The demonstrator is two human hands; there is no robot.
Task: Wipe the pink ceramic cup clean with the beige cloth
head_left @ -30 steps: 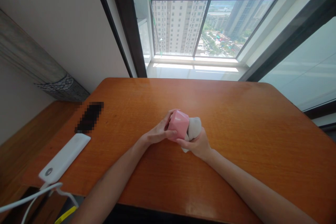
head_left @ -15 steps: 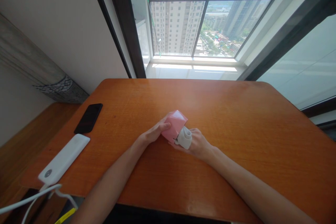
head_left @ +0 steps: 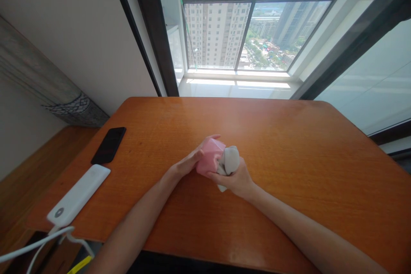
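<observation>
Over the front middle of the table, my left hand (head_left: 192,159) is closed around a pink, glossy, faceted thing (head_left: 209,156), gripping it from the left. My right hand (head_left: 241,182) is closed on a whitish, soft-looking rolled bundle (head_left: 231,160) at the pink thing's right side. The right thumb reaches across to the pink thing's lower edge. A pale end of the bundle pokes out below that thumb. The bundle and the pink thing touch; whether part of the bundle sits inside it I cannot tell.
A black phone (head_left: 108,145) and a white power bank (head_left: 78,195) lie on the left of the wooden table (head_left: 305,150). White cables (head_left: 48,239) run off the near left edge. A window (head_left: 237,34) stands beyond the far edge.
The white bundle has turned and shifted slightly up and right. My right hand has moved from beneath it to a grip with the thumb on top. The pink thing has tilted a little.
</observation>
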